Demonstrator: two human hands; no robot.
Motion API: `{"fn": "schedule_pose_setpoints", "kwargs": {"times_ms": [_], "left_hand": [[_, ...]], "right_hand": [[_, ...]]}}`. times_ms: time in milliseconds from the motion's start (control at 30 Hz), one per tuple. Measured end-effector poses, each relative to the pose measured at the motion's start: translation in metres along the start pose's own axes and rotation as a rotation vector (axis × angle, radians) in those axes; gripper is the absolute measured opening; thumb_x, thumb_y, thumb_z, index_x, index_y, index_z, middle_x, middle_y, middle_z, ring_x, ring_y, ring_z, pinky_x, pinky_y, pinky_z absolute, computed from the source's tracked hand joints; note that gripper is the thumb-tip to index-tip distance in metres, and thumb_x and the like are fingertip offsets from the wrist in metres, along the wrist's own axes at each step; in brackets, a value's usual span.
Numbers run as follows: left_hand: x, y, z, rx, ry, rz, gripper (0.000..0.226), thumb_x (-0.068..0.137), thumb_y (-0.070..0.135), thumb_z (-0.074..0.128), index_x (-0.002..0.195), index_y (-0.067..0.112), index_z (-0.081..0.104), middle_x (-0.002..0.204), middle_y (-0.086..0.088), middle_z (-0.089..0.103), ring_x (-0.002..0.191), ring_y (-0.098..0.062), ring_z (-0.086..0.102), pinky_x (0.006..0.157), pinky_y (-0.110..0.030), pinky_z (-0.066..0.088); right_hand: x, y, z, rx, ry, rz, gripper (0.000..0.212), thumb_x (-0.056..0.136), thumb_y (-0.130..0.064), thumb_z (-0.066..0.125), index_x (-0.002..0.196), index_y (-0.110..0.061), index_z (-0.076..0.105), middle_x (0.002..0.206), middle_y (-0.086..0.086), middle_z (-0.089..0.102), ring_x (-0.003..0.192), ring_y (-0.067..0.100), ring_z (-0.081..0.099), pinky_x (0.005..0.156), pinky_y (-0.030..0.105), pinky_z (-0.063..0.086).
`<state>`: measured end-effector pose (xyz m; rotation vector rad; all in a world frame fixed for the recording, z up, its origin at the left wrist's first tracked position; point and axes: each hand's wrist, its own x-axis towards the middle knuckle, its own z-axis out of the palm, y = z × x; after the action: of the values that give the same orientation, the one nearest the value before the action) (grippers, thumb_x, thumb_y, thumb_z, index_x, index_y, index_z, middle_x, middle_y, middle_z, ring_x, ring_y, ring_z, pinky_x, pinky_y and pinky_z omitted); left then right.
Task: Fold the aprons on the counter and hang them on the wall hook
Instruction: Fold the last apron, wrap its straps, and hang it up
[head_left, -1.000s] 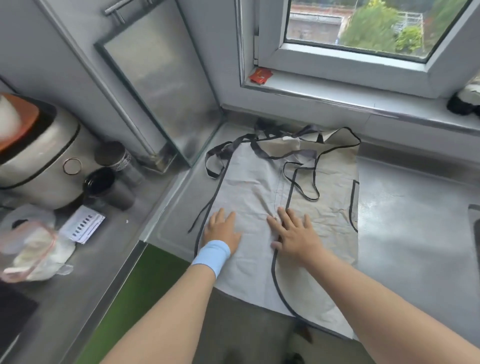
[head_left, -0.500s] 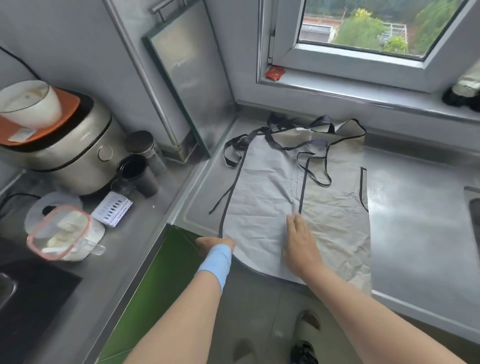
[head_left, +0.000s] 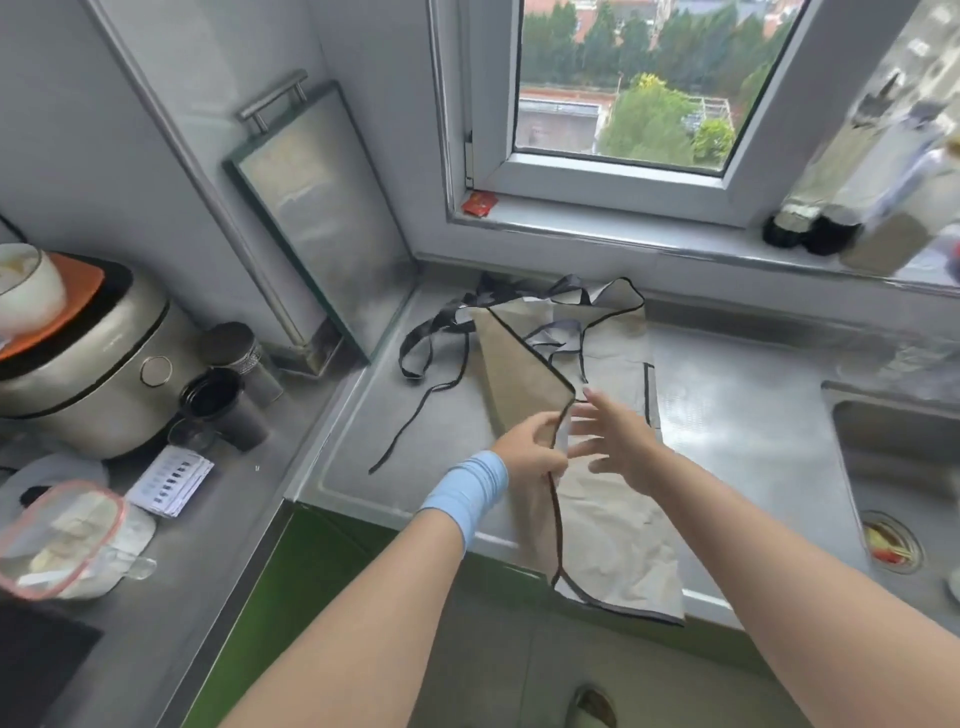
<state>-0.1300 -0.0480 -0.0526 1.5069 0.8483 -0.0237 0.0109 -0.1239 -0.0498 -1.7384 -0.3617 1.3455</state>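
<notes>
A beige apron (head_left: 618, 525) with black trim lies on the steel counter (head_left: 737, 431) under the window, its lower end hanging over the front edge. My left hand (head_left: 532, 449), with a blue wristband, pinches the apron's left edge and holds that side lifted and folded toward the right. My right hand (head_left: 615, 439) hovers just right of the lifted flap with fingers spread, holding nothing. The black straps (head_left: 431, 353) trail to the left on the counter. No wall hook is in view.
A steel board with a handle (head_left: 322, 223) leans in the corner. A rice cooker (head_left: 88, 374), dark cups (head_left: 223, 405), a card (head_left: 171, 480) and a lidded container (head_left: 57, 540) crowd the left counter. A sink (head_left: 904, 467) is at the right. Bottles (head_left: 831, 208) stand on the sill.
My left hand took hold of the apron's left edge and lifted it over toward the right. My right hand rose off the cloth and spread open. The view tilted up.
</notes>
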Motion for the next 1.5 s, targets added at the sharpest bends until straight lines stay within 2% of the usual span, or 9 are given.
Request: {"fn": "schedule_pose_setpoints", "kwargs": {"times_ms": [100,233,500,633,733,867,1067,1233,1500], "left_hand": [[0.014,0.019,0.047,0.208,-0.159,0.03,0.067,0.076,0.005,0.065,0.137,0.026,0.046,0.104,0.0,0.061,0.083,-0.014,0.06,0.07,-0.015,0.051],[0.034,0.011,0.081,0.257,-0.302,-0.067,0.045,0.084,0.021,0.069,0.128,0.024,0.059,0.083,0.003,0.061,0.071,-0.012,0.058,0.076,-0.024,0.05],[0.077,-0.024,0.081,0.624,0.556,0.206,0.023,0.085,0.009,0.052,0.101,0.019,0.065,0.107,-0.003,0.06,0.104,-0.026,0.05,0.091,-0.034,0.043],[0.091,-0.036,0.097,0.876,0.335,0.064,0.039,0.087,0.023,0.058,0.126,0.022,0.05,0.133,-0.002,0.042,0.125,-0.024,0.038,0.1,-0.033,0.039],[0.1,-0.041,0.109,1.033,0.104,0.007,0.071,0.085,0.037,0.063,0.146,0.029,0.028,0.155,-0.004,0.016,0.142,-0.027,0.018,0.113,-0.038,0.028],[0.11,-0.044,0.115,1.23,-0.065,-0.049,0.089,0.081,0.045,0.067,0.152,0.036,0.013,0.162,-0.005,-0.006,0.148,-0.028,0.0,0.119,-0.043,0.013],[0.116,-0.016,0.095,1.31,-0.144,-0.101,0.059,0.079,0.048,0.064,0.135,0.038,0.047,0.147,0.002,0.032,0.132,-0.023,0.038,0.105,-0.038,0.032],[0.118,0.012,0.077,1.037,-0.229,-0.285,0.052,0.083,0.041,0.067,0.133,0.035,0.054,0.135,0.005,0.051,0.115,-0.022,0.058,0.097,-0.031,0.047],[0.153,0.052,0.028,0.67,0.282,-0.189,0.03,0.085,0.014,0.044,0.099,0.032,0.063,0.112,0.004,0.067,0.098,-0.022,0.063,0.089,-0.034,0.053]], "right_hand": [[-0.008,-0.006,-0.045,-0.156,0.107,0.056,0.044,0.084,-0.062,0.062,0.094,-0.02,0.068,0.082,0.001,0.066,0.067,0.02,0.059,0.058,0.03,0.037],[-0.004,0.034,-0.084,-0.379,0.243,0.07,0.019,0.078,-0.014,0.065,0.064,-0.014,0.053,0.061,0.005,0.057,0.053,0.021,0.056,0.047,0.024,0.031],[0.012,0.108,-0.123,-0.347,0.635,0.015,0.032,0.083,-0.015,0.057,0.057,-0.013,0.037,0.055,0.002,0.041,0.057,0.026,0.042,0.052,0.032,0.033],[0.014,0.114,-0.142,-0.774,0.557,0.242,0.015,0.084,-0.014,0.051,0.094,-0.012,0.061,0.095,0.006,0.061,0.088,0.03,0.058,0.07,0.033,0.045],[0.022,0.115,-0.143,-1.169,0.606,-0.089,0.058,0.075,-0.005,0.057,0.13,-0.021,0.048,0.125,0.008,0.046,0.112,0.03,0.049,0.085,0.036,0.044],[0.036,0.12,-0.152,-1.413,0.226,-0.439,0.086,0.071,-0.008,0.059,0.149,-0.03,0.032,0.163,0.007,0.012,0.149,0.028,0.017,0.11,0.041,0.032],[0.044,0.12,-0.15,-1.469,0.074,-0.42,0.04,0.079,-0.031,0.043,0.117,-0.028,0.057,0.11,0.0,0.054,0.117,0.029,0.055,0.099,0.043,0.041],[0.057,0.068,-0.144,-1.211,0.204,-0.391,0.028,0.089,-0.029,0.046,0.109,-0.03,0.066,0.111,-0.005,0.069,0.109,0.02,0.061,0.084,0.032,0.045],[0.107,-0.028,-0.139,-0.745,0.381,-0.313,0.024,0.089,-0.018,0.045,0.098,-0.026,0.066,0.107,-0.002,0.069,0.102,0.024,0.062,0.081,0.033,0.049]]}}
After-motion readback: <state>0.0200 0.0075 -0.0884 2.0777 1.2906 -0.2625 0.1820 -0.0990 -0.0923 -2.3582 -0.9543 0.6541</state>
